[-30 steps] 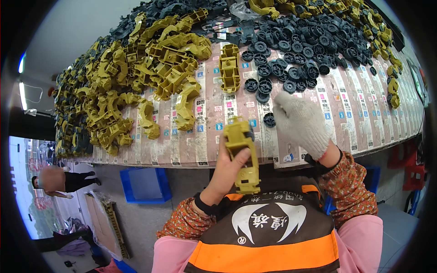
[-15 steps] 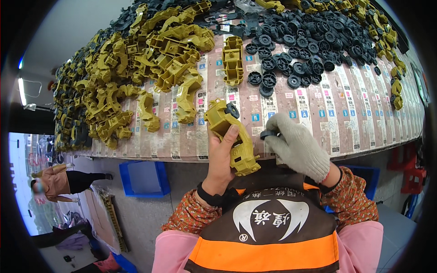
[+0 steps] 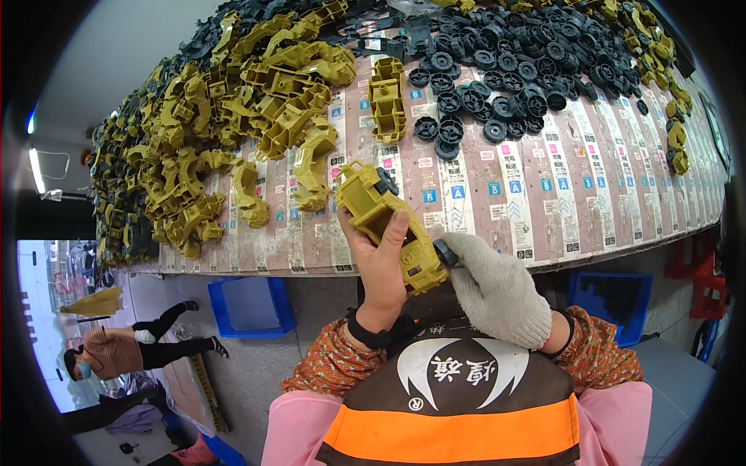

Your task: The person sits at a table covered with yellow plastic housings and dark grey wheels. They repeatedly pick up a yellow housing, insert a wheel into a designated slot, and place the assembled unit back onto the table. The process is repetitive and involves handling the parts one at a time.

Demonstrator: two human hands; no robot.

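Observation:
My bare left hand is wrapped round a mustard-yellow plastic toy car body, thumb on its side, above the table's near edge. A black wheel sits on the body's far end. My right hand, in a pale knitted glove, pinches a second black wheel against the near end of the body. Whether that wheel is seated on the body, I cannot tell. Beyond my hands, a yellow body lies by itself on the table, close to a spread of loose black wheels.
Yellow bodies are heaped on the left of the paper-covered table. More yellow pieces line its right end. Blue bins stand on the floor at both sides. A person walks at the left.
My right hand has come down and left, bringing the wheel against the near end of the car body. The body has shifted slightly left. The person at the left has moved.

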